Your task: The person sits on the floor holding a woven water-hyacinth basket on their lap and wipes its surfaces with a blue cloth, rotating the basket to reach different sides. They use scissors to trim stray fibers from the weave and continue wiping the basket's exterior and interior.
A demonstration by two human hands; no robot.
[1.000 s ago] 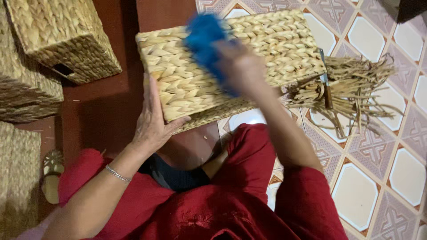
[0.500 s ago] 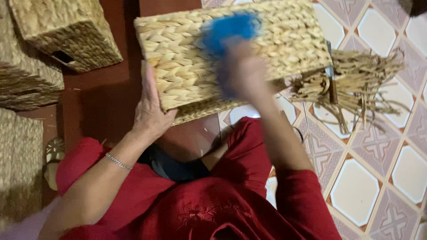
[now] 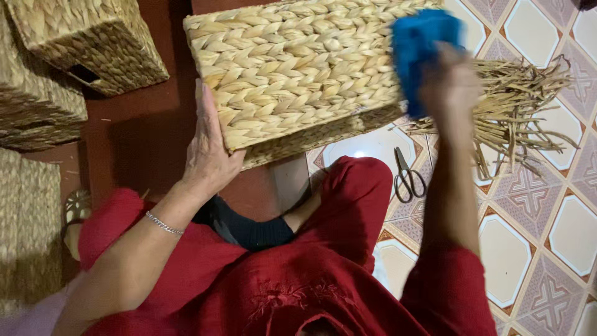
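Left hand (image 3: pixel 208 152) steadies woven basket (image 3: pixel 292 68); right hand (image 3: pixel 451 84) (blurred) presses blue cloth (image 3: pixel 420 43).

You have four woven baskets in view: one large woven basket (image 3: pixel 292 68), a smaller basket (image 3: pixel 87 37), another basket (image 3: pixel 34 118) at the left edge, and a fourth basket (image 3: pixel 28 230) below it. One blue cloth (image 3: pixel 423 46), one pair of scissors (image 3: pixel 408 177), one bundle of dried straw (image 3: pixel 516 106), one sandal (image 3: pixel 76 211).

The left hand (image 3: pixel 208 152) lies flat and open, fingers together and pointing up, its forearm rising from the lower left with a thin bracelet at the wrist. The right hand (image 3: pixel 448 84) is raised, blurred, fingers curled closed, its forearm reaching almost straight up from a red sleeve.
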